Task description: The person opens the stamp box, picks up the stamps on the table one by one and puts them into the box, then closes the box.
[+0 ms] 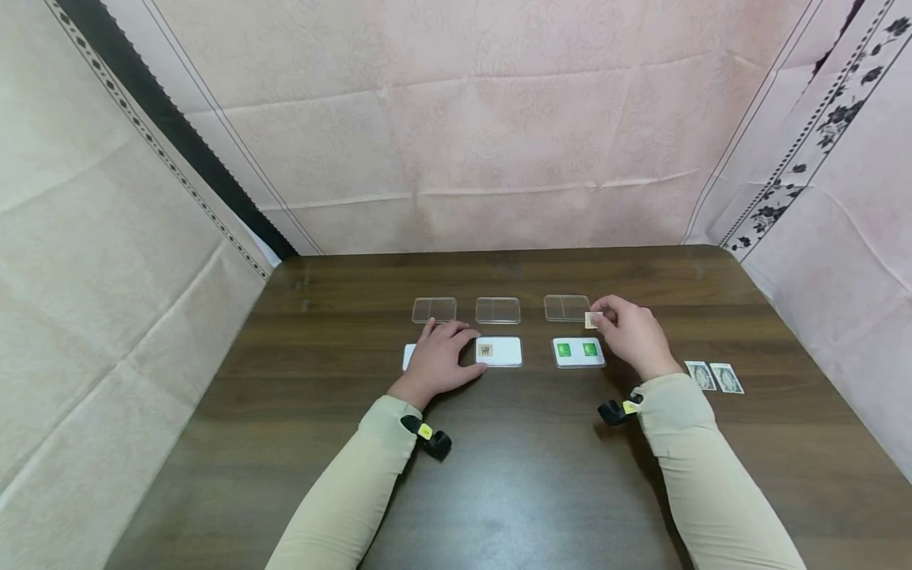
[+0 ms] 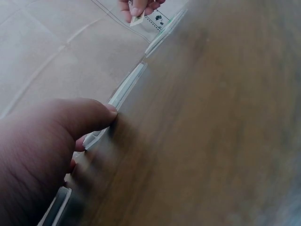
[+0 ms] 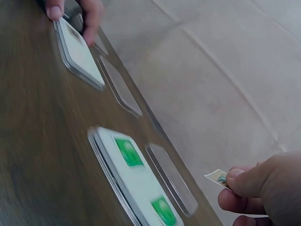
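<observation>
My right hand (image 1: pixel 630 334) pinches a small stamp (image 3: pixel 218 177), white-edged with a printed picture, between thumb and fingers, raised above the table. My left hand (image 1: pixel 443 358) grips the left end of the middle flat case (image 1: pixel 507 351), thumb at its near edge and a finger at its far edge. This case has a white inside with one brownish stamp (image 1: pixel 486 350) at its left. To the right lies another white case (image 1: pixel 579 363) bearing two green stamps (image 3: pixel 128 152). A third white case (image 1: pixel 408 356) is mostly hidden behind my left hand.
Three clear lids (image 1: pixel 498 310) lie in a row behind the cases. Two bluish-green stamps (image 1: pixel 727 378) lie on the table right of my right wrist. The brown wooden table (image 1: pixel 527 475) ends at hanging pale cloth (image 1: pixel 463 142).
</observation>
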A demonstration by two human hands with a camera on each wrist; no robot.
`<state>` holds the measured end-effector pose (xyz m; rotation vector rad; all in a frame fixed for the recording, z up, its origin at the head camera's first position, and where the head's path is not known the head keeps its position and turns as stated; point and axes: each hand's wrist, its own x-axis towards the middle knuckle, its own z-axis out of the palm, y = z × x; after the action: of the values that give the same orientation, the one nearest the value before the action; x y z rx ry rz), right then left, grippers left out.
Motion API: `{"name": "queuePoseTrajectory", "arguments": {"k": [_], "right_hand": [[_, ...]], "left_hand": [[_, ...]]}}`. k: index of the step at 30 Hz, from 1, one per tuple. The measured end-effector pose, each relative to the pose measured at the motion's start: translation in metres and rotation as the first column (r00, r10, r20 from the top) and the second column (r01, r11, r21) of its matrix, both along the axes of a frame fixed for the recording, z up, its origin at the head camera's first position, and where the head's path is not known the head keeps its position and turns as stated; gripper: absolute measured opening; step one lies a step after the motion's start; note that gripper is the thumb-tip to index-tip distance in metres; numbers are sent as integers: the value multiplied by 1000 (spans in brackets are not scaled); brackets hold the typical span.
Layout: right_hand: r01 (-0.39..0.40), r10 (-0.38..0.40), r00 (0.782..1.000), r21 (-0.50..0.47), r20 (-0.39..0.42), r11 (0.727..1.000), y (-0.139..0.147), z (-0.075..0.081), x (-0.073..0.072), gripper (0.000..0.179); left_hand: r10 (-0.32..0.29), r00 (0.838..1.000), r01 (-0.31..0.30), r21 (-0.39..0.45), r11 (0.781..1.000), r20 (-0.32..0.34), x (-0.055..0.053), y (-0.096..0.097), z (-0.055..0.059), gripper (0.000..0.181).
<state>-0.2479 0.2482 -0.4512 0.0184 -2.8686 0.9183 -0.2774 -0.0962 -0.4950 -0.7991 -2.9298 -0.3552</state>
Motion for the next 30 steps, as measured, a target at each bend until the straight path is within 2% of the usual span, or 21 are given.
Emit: {"name": "queuePoseTrajectory", "arguments": {"k": [13, 20, 30], "right_hand": [[-84, 84, 996, 21, 1, 996, -48, -4, -3, 21], [-125, 127, 991, 47, -43, 991, -70, -7, -4, 16], [-162, 164, 986, 43, -33, 986, -98, -10, 0, 13]], "left_hand": [[-5, 1000, 5, 3, 1000, 10, 0, -1, -1, 63], [-10, 1000, 10, 5, 1000, 6, -2, 0, -2, 63], [-2, 1000, 2, -3, 1000, 3, -3, 0, -3, 63]]}}
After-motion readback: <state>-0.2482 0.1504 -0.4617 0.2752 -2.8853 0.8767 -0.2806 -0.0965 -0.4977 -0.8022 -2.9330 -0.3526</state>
